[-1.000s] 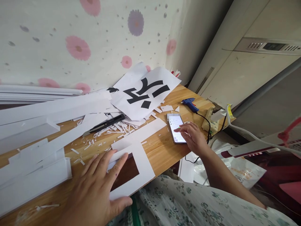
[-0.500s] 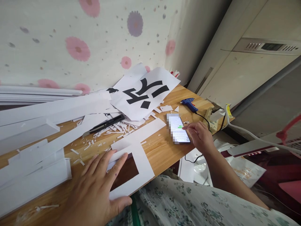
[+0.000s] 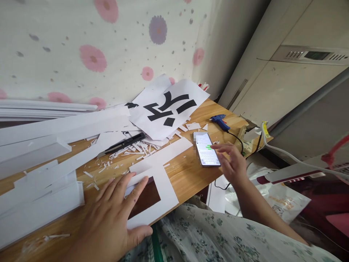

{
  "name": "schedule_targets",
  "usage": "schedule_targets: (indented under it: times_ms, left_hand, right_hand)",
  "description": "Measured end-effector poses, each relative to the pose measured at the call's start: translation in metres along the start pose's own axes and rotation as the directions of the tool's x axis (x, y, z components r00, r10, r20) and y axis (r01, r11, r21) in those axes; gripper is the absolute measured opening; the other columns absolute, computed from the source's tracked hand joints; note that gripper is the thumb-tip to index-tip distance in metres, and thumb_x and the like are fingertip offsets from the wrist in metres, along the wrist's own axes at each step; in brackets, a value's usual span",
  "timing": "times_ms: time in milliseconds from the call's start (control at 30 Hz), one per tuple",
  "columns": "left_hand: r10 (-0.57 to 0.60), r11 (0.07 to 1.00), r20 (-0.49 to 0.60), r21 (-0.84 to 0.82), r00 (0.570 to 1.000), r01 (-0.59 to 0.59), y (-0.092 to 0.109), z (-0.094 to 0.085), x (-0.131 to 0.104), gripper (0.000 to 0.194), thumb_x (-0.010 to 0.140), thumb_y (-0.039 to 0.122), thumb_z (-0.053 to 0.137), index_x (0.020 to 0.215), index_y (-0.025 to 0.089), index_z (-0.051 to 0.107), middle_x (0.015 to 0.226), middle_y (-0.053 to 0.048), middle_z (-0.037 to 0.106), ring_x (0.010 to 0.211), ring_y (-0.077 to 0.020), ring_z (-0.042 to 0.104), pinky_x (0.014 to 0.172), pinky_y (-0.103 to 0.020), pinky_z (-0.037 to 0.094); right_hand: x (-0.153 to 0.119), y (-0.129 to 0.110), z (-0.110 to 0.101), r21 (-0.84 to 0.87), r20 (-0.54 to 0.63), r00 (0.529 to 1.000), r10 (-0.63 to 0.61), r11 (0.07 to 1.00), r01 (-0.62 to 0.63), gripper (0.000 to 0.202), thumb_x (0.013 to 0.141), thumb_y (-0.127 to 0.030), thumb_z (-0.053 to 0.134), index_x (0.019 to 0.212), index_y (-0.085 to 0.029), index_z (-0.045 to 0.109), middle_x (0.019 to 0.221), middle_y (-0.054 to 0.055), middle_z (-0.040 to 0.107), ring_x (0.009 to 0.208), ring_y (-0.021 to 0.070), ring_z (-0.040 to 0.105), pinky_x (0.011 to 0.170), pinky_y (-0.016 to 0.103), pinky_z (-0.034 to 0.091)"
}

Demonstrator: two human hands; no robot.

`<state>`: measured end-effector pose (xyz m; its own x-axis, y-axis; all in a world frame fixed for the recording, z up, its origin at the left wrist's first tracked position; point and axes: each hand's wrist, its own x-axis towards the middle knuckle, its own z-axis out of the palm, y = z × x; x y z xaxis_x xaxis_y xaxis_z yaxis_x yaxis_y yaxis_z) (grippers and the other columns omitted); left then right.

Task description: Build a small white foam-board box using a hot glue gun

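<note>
On a wooden table (image 3: 188,174) lies a smartphone (image 3: 208,153), its lit screen showing green message bubbles and a keyboard. My right hand (image 3: 233,162) is at the phone's right edge, fingers apart, with the index finger over the screen; whether it touches cannot be made out. Spread flat, my left hand (image 3: 117,207) rests on a white cut board (image 3: 170,189) with a rectangular opening, at the near table edge. Above that board is a black utility knife (image 3: 125,143), lying among white scraps. A white paper sheet (image 3: 163,127) with a large black printed character lies behind.
A blue glue gun (image 3: 220,122) with a black cord lies at the table's right end. White board strips (image 3: 54,131) and offcuts cover the left side. Bags (image 3: 283,203) and a white cable (image 3: 294,156) are right of the table. A flowered curtain (image 3: 122,47) hangs behind.
My right hand has opened a little, its fingers spreading beside the phone. More green bubbles show on the screen. The left hand stays on the cut board.
</note>
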<state>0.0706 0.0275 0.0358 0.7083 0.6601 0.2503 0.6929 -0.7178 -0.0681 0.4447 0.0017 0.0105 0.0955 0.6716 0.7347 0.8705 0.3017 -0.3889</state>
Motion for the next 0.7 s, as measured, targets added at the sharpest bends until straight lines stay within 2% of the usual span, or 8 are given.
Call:
schedule_targets:
  times_ms: [67, 167, 267, 333, 400, 433, 600, 700]
  left_hand:
    - [-0.001, 1.0, 0.001, 0.004, 1.0, 0.001, 0.001, 0.0, 0.001, 0.097, 0.069, 0.059, 0.071, 0.15, 0.031, 0.026, 0.148, -0.011, 0.041, 0.126, -0.0366, 0.046, 0.104, -0.052, 0.036]
    - [-0.003, 1.0, 0.003, 0.006, 1.0, 0.003, 0.001, 0.0, 0.001, 0.098, 0.07, 0.06, 0.071, 0.151, 0.031, 0.025, 0.148, -0.01, 0.042, 0.127, -0.0357, 0.045, 0.107, -0.051, 0.034]
    - [0.019, 1.0, -0.018, -0.002, 1.0, -0.019, 0.0, 0.002, -0.001, 0.094, 0.073, 0.068, 0.063, 0.15, 0.031, 0.026, 0.146, -0.012, 0.043, 0.127, -0.0363, 0.046, 0.106, -0.052, 0.033]
    - [0.026, 1.0, -0.041, 0.001, 0.999, -0.026, -0.001, 0.003, -0.003, 0.093, 0.074, 0.073, 0.059, 0.149, 0.028, 0.029, 0.145, -0.015, 0.044, 0.125, -0.0379, 0.047, 0.105, -0.053, 0.033]
    - [0.036, 0.999, -0.067, 0.018, 0.997, -0.035, -0.001, 0.004, -0.003, 0.092, 0.073, 0.074, 0.058, 0.147, 0.025, 0.034, 0.142, -0.017, 0.046, 0.123, -0.0393, 0.048, 0.103, -0.054, 0.034]
    - [0.051, 0.998, -0.083, 0.03, 0.995, -0.049, -0.001, 0.004, -0.003, 0.091, 0.072, 0.073, 0.06, 0.145, 0.023, 0.037, 0.14, -0.019, 0.048, 0.121, -0.0396, 0.049, 0.102, -0.054, 0.035]
    - [0.104, 0.993, -0.144, 0.068, 0.984, -0.095, 0.002, 0.002, 0.002, 0.086, 0.059, 0.071, 0.072, 0.122, 0.015, 0.057, 0.124, -0.022, 0.058, 0.111, -0.0396, 0.055, 0.097, -0.052, 0.039]
    - [0.114, 0.992, -0.148, 0.077, 0.982, -0.104, 0.003, 0.002, 0.003, 0.085, 0.056, 0.072, 0.074, 0.117, 0.014, 0.058, 0.122, -0.022, 0.059, 0.11, -0.0387, 0.056, 0.097, -0.052, 0.039]
  right_hand:
    - [0.0, -0.028, 0.011, 0.139, 0.076, 0.994, -0.079, 0.988, 0.068, 0.01, 0.093, -0.027, 0.05, 0.102, -0.027, 0.053, 0.105, 0.009, 0.071, 0.101, 0.027, 0.064, 0.093, 0.05, 0.047]
    - [0.006, -0.073, 0.029, 0.311, 0.275, 0.942, -0.194, 0.945, 0.103, 0.033, 0.096, -0.035, 0.046, 0.128, -0.026, 0.047, 0.129, 0.013, 0.061, 0.12, 0.0272, 0.056, 0.097, 0.048, 0.048]
    - [0.021, -0.111, 0.041, 0.362, 0.432, 0.848, -0.307, 0.92, 0.149, 0.051, 0.099, -0.045, 0.039, 0.143, -0.02, 0.037, 0.144, 0.016, 0.05, 0.135, 0.0274, 0.043, 0.109, 0.051, 0.038]
    - [0.033, -0.129, 0.046, 0.34, 0.54, 0.755, -0.371, 0.917, 0.208, 0.059, 0.099, -0.05, 0.037, 0.144, -0.012, 0.038, 0.148, 0.018, 0.046, 0.14, 0.0299, 0.037, 0.114, 0.053, 0.031]
    - [0.043, -0.144, 0.051, 0.294, 0.617, 0.679, -0.398, 0.917, 0.27, 0.068, 0.096, -0.055, 0.039, 0.144, -0.006, 0.039, 0.149, 0.021, 0.043, 0.142, 0.0336, 0.033, 0.115, 0.055, 0.028]
    - [0.046, -0.15, 0.053, 0.271, 0.639, 0.656, -0.401, 0.916, 0.295, 0.074, 0.094, -0.059, 0.041, 0.144, -0.005, 0.04, 0.149, 0.022, 0.043, 0.142, 0.0352, 0.033, 0.115, 0.055, 0.028]
    - [0.04, -0.164, 0.07, 0.239, 0.68, 0.61, -0.406, 0.91, 0.339, 0.092, 0.087, -0.072, 0.039, 0.146, -0.002, 0.036, 0.148, 0.025, 0.042, 0.139, 0.038, 0.037, 0.117, 0.053, 0.025]
    - [0.034, -0.163, 0.075, 0.252, 0.693, 0.599, -0.402, 0.913, 0.322, 0.093, 0.087, -0.074, 0.034, 0.148, -0.004, 0.032, 0.149, 0.026, 0.039, 0.14, 0.0387, 0.035, 0.116, 0.055, 0.025]
